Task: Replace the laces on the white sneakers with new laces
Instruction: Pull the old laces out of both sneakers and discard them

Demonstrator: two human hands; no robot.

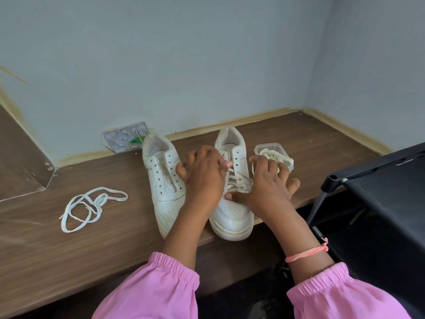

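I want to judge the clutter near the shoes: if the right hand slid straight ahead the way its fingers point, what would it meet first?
Most likely the clear plastic tub holding coiled laces, just beyond the right hand and its fingertips. Depth is unclear; they may already touch its rim.

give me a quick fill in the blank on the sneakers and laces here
1. The sneaker without a lace is the ____ one of the pair.
2. The loose lace lies on the ____ desk.
3. The clear tub right of the laced sneaker holds coiled ____.
4. Both hands, left and right, work on the ____ sneaker.

Missing words: left; wooden; laces; right
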